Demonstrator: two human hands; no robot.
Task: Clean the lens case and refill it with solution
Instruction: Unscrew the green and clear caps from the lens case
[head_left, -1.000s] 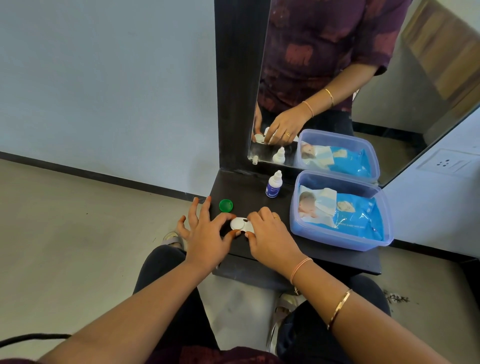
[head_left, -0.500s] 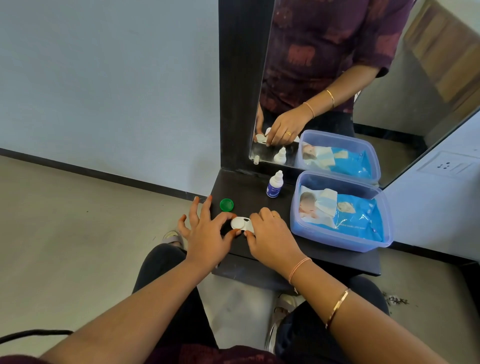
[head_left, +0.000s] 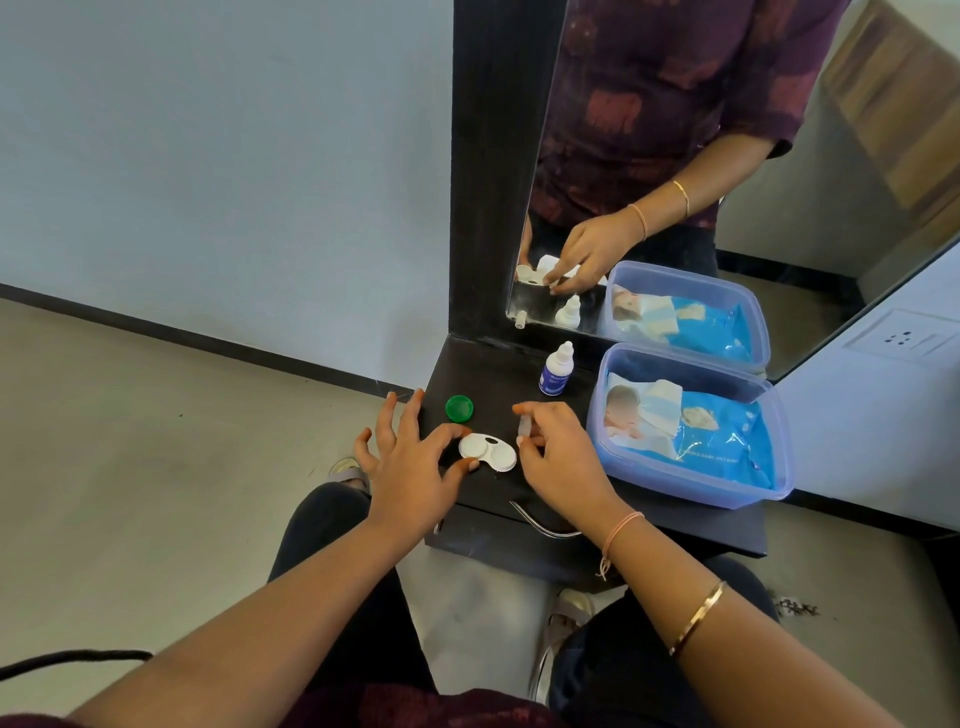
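Where the dark shelf nears its front edge, the lens case lies flat, a white body with 2 round ends. It sits between the 2 hands.

The left hand pinches the left end of the case between thumb and index finger. Its other 3 fingers are spread and raised off the shelf, pointing away from the person.

The right hand is just beside the right end of the case. Its thumb and index finger are curled and pinch a small pale cap above that end. Contact between the right hand and the case cannot be determined.

A green cap rests on the shelf just behind the case, apart from it and near the left index finger. The solution bottle stands upright farther back, with a white nozzle and a blue label.

A clear plastic tub occupies the right part of the shelf and holds a blue wipes pack. A mirror rises behind the shelf and reflects the bottle, tub and right hand. A metal drawer handle shows below the shelf's front edge.
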